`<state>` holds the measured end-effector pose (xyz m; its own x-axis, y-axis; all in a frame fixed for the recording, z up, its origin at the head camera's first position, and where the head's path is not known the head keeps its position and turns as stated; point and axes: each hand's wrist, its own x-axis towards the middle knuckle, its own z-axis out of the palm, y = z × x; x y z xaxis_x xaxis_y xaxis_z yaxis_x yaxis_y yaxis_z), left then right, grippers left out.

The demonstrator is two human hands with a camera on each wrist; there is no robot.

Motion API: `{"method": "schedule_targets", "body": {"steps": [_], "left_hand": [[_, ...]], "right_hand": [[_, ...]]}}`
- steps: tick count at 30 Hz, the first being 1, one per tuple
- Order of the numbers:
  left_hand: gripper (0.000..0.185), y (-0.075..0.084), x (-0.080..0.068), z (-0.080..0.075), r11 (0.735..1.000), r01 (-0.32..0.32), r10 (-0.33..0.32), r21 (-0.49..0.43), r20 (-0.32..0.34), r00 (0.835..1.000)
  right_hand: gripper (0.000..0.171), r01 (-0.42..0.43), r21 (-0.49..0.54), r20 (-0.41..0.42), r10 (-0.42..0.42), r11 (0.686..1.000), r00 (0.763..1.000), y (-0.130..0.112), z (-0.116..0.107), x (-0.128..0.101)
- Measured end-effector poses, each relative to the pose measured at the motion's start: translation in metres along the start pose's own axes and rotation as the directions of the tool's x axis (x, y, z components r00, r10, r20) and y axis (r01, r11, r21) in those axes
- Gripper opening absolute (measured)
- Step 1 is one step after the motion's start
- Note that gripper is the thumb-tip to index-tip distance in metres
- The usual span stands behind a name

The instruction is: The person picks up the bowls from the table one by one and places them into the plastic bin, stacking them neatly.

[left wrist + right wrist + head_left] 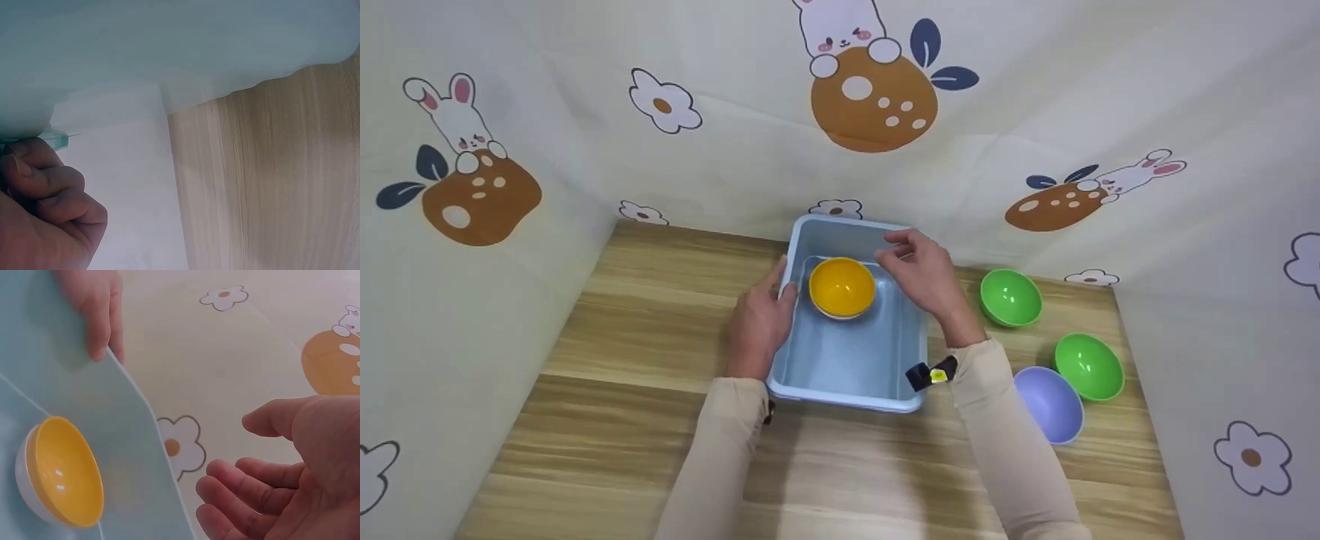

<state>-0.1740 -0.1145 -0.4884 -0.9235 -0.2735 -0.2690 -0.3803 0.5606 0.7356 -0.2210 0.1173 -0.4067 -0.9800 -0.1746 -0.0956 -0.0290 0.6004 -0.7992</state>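
Bin: a pale blue plastic bin point(840, 360) sits mid-frame on the wooden table point(645, 315).
Contents: one yellow bowl point(841, 286), upright, in the bin's far half.
Left hand: the left hand point(757, 319) grips the bin's left rim, fingers curled over it.
Right hand: the right hand point(926, 274) hovers over the bin's far right, fingers relaxed, holding nothing.
Right of frame: two green bowls point(1011, 297) point(1089, 366) and a lavender bowl point(1050, 403) lie near the table's right edge.
Open room: bare wood at lower left.

We see a pale blue bin point(851, 360) holding a yellow bowl point(841, 286) with a white outside; two green bowls point(1010, 297) and a lilac one point(1050, 403); a light wood-grain tabletop point(645, 330); a cream cloth point(735, 135) printed with rabbits, brown mushrooms and flowers; beige sleeves point(1012, 450).
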Motion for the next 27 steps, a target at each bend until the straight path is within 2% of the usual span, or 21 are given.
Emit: {"method": "schedule_targets", "body": {"steps": [5, 16, 22, 27], "left_hand": [[0.055, 0.000, -0.001, -0.001, 1.000, -0.019, 0.019, -0.006, -0.012, 1.000], [0.056, 0.001, -0.002, 0.001, 1.000, -0.003, 0.003, 0.023, -0.004, 1.000], [0.056, -0.002, -0.002, 0.001, 0.998, -0.009, 0.010, 0.067, -0.014, 1.000], [0.055, 0.000, -0.002, 0.000, 0.998, -0.014, 0.015, 0.066, -0.016, 1.000]], "right_hand": [[0.045, 0.019, -0.028, -0.020, -0.020, 0.999, 1.000, 0.009, -0.010, -0.009], [0.052, 0.018, -0.120, -0.050, -0.024, 0.993, 0.998, 0.028, -0.034, -0.027], [0.055, 0.042, -0.196, -0.083, -0.060, 0.980, 0.995, 0.046, -0.048, -0.039], [0.054, 0.037, -0.238, -0.109, -0.064, 0.971, 0.992, 0.063, -0.062, -0.049]]}}
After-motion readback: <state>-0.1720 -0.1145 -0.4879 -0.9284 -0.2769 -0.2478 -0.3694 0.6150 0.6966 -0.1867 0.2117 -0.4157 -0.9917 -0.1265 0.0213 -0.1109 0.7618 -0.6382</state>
